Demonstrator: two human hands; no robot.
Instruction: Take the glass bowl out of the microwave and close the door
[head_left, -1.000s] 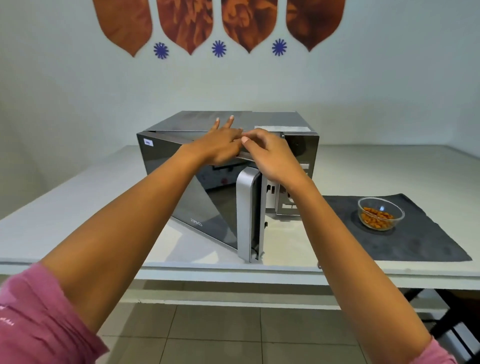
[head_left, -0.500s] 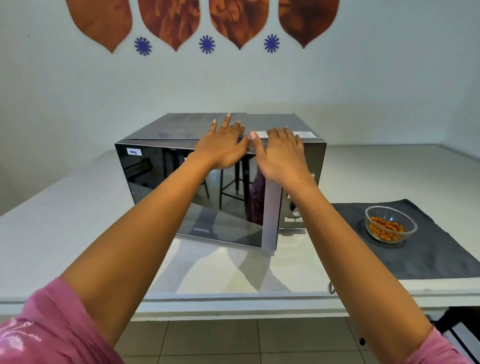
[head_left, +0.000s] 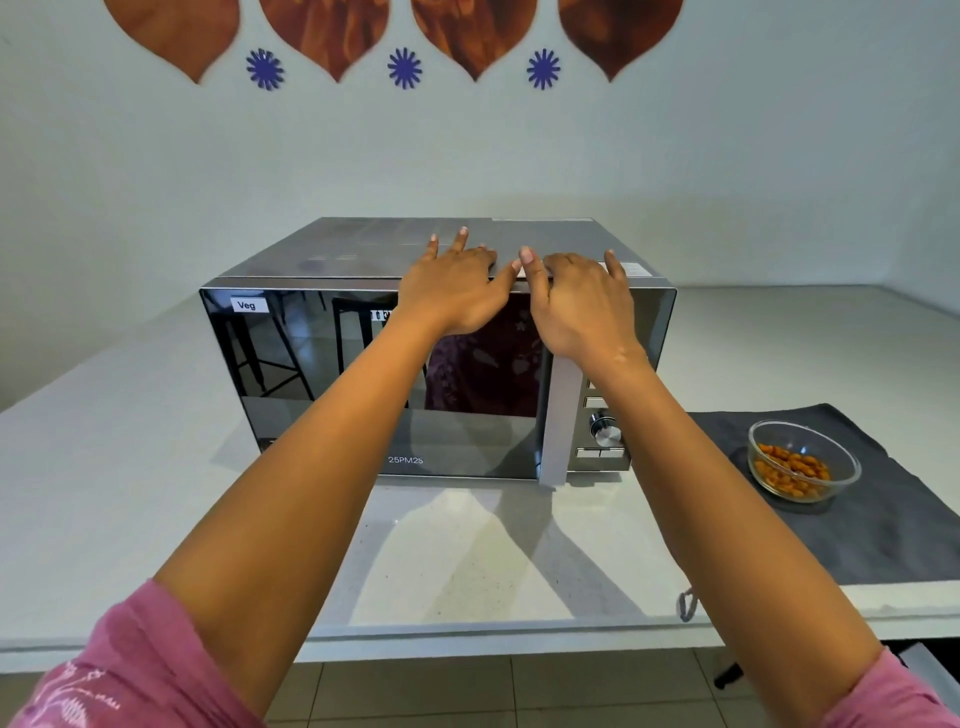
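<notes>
The microwave (head_left: 311, 260) stands on the white counter with its mirrored door (head_left: 322, 395) flat against the front. My left hand (head_left: 454, 291) and my right hand (head_left: 582, 301) lie side by side on the door's top edge, fingers spread onto the microwave's top, holding nothing. The door's silver handle (head_left: 561, 415) runs down below my right wrist. The glass bowl (head_left: 802, 460), holding orange-brown snack pieces, sits on a dark grey mat (head_left: 883, 530) to the right of the microwave.
The white counter (head_left: 130, 493) stretches left and right, with its front edge near me. A control knob (head_left: 605, 430) and buttons sit on the microwave's right panel. A wall with leaf-shaped decorations is behind. Tiled floor shows below the counter edge.
The door has swung from half open to flat against the microwave front, with both hands staying on its top edge. The bowl has stayed on the mat.
</notes>
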